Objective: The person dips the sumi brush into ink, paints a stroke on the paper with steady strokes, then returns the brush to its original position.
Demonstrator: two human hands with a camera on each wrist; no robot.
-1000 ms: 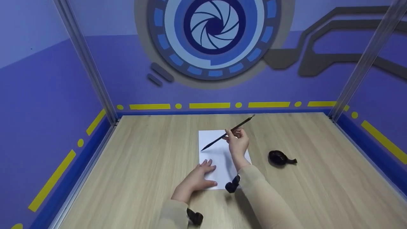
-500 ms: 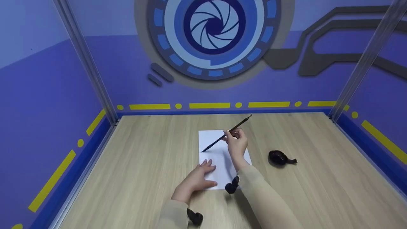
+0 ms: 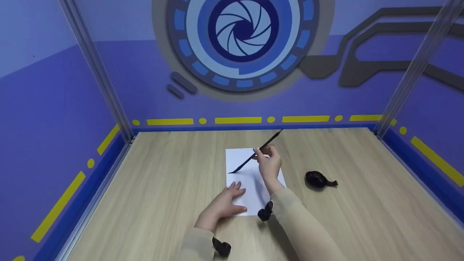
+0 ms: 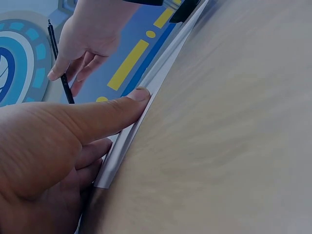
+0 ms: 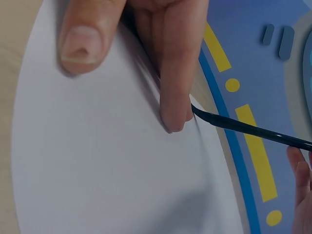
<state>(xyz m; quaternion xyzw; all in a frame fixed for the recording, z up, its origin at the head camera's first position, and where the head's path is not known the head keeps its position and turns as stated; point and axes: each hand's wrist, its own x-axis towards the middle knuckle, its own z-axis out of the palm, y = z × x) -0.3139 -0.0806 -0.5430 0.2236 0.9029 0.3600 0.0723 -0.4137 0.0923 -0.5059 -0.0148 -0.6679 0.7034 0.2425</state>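
In the head view my right hand point(image 3: 269, 165) pinches the dark handle of a writing brush point(image 3: 268, 140) between thumb and fingers. The brush slants down to the left, and its black tip meets a white sheet of paper point(image 3: 253, 194) near the left edge. My left hand point(image 3: 225, 204) lies with spread fingers on the lower left of the paper. In the left wrist view its thumb point(image 4: 114, 112) rests along the paper's near edge. The right wrist view shows the brush point(image 5: 253, 129) with its tip bent, partly behind the left hand's fingers point(image 5: 178, 68).
A small dark glossy dish with a short stem point(image 3: 316, 180) sits right of the paper on the wooden table point(image 3: 174, 181). Blue-purple printed panels point(image 3: 123, 79) enclose the table's back and sides. Black wrist cameras point(image 3: 222, 247) sit at both sleeves.
The right hand has moved slightly left and lower, bringing the brush's upper end down and left. The tip now bends against the paper. The left hand stays in place.
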